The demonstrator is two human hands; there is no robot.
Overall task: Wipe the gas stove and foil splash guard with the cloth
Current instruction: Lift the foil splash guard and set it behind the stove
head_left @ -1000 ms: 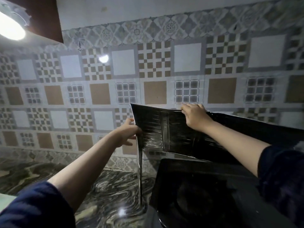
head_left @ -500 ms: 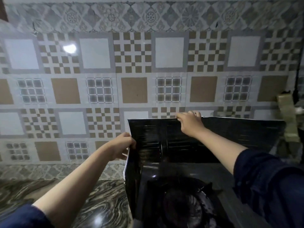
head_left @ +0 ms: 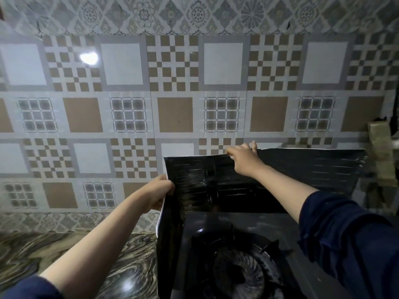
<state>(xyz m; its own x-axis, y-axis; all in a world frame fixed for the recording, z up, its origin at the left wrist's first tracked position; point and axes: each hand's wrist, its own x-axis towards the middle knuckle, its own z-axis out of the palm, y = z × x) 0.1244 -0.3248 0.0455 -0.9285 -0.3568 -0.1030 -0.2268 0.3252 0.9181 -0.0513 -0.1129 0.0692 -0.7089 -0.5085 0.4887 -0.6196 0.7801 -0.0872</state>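
At the back of the black gas stove (head_left: 226, 229), the dark, shiny folding foil splash guard (head_left: 302, 169) now stands as a corner: its long back panel runs along the patterned tile wall (head_left: 172, 83) and its short side panel comes forward down the stove's 9 o'clock edge. A second ago the guard was tilted and held up away from the stove, with the side panel seen nearly edge-on; half a second ago it was coming square. Now its lower edges seem to sit at the stove's rim, though the contact itself is too dark to confirm.

The left hand (head_left: 159, 194) grips the front edge of the side panel, fingers curled round it. The right hand (head_left: 244, 160) pinches the top edge of the back panel, at about 12 o'clock from the round black burner (head_left: 239, 275), thumb in front and fingertips hooked over behind. Both sleeves are dark blue.

To my eye this is placing or squaring the guard, not wiping. No cloth shows in either hand or anywhere in view, so whether the wiping is finished or yet to come I cannot tell. The marbled, dark-veined bench (head_left: 64, 251) lies at 9 o'clock of the stove, and a tan, blurred object (head_left: 382, 152) stands at the guard's 3 o'clock end. If the hands let go, the light foil could lean or fold, so it likely needs a check that it stands by itself.
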